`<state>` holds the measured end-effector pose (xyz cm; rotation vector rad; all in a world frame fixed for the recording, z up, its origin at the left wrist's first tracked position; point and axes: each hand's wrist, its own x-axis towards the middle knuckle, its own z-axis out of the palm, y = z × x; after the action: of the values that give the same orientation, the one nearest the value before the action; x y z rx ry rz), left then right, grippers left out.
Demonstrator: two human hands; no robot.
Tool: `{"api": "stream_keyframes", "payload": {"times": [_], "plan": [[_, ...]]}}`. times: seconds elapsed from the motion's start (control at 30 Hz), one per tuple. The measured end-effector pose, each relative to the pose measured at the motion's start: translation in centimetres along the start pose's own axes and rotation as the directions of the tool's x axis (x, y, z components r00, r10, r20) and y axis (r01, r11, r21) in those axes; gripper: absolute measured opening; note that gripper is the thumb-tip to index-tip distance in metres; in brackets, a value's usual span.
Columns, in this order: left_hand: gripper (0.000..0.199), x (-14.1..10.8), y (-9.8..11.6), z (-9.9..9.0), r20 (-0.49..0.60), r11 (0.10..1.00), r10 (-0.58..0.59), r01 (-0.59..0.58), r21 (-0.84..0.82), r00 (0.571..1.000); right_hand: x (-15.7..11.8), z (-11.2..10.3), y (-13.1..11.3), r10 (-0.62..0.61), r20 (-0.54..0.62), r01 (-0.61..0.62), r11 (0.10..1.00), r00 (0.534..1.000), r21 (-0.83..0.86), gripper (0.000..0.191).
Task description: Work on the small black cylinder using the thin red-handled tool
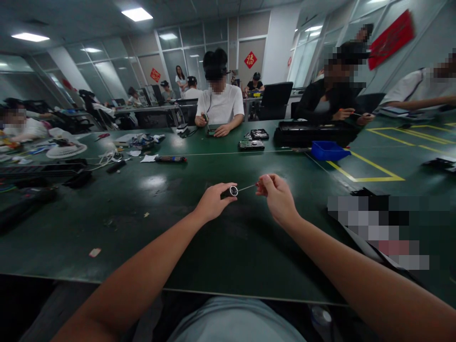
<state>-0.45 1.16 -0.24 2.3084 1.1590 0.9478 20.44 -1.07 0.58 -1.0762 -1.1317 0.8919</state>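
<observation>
While a pale scrap (94,252) is lying by the tabletop's (221,256) near edge, my left hand (213,202) is gripping a dark, pale-rimmed cylinder (233,191) around mid-tabletop, and my right hand (278,199) is pinching a thin rod (247,188) that's pointing at its end, can't tell if inside. Someone in a white shirt (228,102) is sitting at the far edge.

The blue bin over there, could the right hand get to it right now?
Probably, with a stretch: nothing seems to stand between the right hand and the blue bin, though that hand is busy holding a thin rod.
</observation>
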Motion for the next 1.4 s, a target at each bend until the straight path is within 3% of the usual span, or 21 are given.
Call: {"api": "stream_keyframes", "payload": {"times": [0.13, 0.37, 0.8, 1.07, 1.4], "plan": [[0.042, -0.1, 0.1, -0.1, 0.000, 1.000, 0.001, -0.001, 0.002, 1.000, -0.5, 0.0, -0.8, -0.115, 0.065, 0.126, 0.972, 0.991, -0.199, 0.025], [0.040, -0.1, 0.3, -0.2, -0.013, 1.000, 0.020, -0.020, -0.006, 1.000, -1.4, 0.2, -1.7, -0.224, 0.108, 0.248, 0.902, 0.969, -0.353, 0.021], [0.042, -0.2, 0.1, -0.3, 0.003, 1.000, 0.008, -0.008, -0.015, 1.000, -1.8, 0.1, -2.1, -0.271, 0.102, 0.290, 0.892, 0.957, -0.348, 0.020], [0.041, -0.3, 0.0, -0.2, -0.010, 1.000, 0.012, -0.012, -0.009, 1.000, -1.9, 0.0, -1.9, -0.293, 0.151, 0.330, 0.840, 0.944, -0.431, 0.018], [0.042, -0.3, 0.2, -0.2, 0.011, 1.000, 0.008, -0.008, -0.007, 1.000, -1.7, 0.2, -1.9, -0.259, 0.123, 0.287, 0.879, 0.958, -0.381, 0.020]]}}
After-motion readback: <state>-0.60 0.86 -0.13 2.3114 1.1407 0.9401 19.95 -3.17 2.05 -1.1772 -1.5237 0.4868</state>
